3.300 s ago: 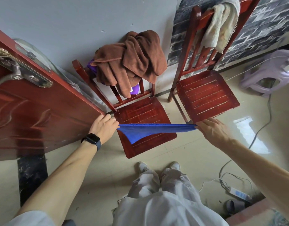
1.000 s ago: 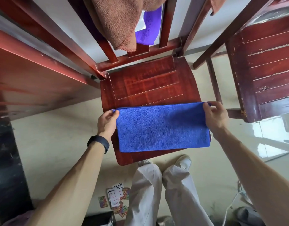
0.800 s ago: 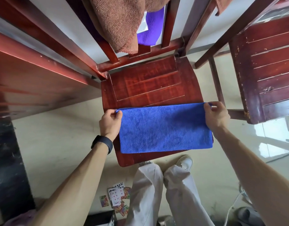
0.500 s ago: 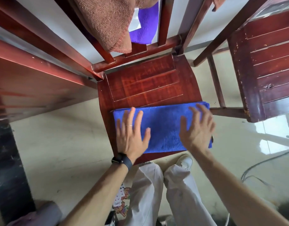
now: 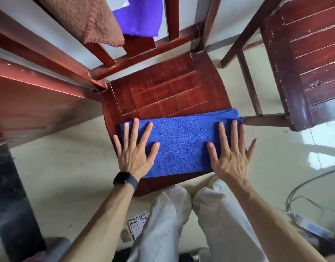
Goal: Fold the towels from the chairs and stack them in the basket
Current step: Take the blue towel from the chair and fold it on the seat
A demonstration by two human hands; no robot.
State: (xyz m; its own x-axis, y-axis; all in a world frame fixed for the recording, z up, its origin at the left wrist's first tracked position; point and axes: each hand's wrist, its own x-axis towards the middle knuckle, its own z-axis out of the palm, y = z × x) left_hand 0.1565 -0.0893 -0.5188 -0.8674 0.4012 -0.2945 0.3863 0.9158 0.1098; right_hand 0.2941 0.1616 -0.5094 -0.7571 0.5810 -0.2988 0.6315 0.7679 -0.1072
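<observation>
Blue towel (image 5: pixel 181 146), folded to a long band, was recorded lying flat along the front edge of the near chair seat (image 5: pixel 162 87). A brown towel (image 5: pixel 87 19) and a purple towel (image 5: pixel 140 16) were seen draped over that chair's back; a second chair (image 5: pixel 304 57) was noted at right, with playing cards (image 5: pixel 137 225) on the floor. No basket was in view. Left hand (image 5: pixel 133 154) and right hand (image 5: pixel 231 156) were laid palm-down with fingers spread, gripping nothing; half a second earlier they were set closer together, nearer the towel's middle.
</observation>
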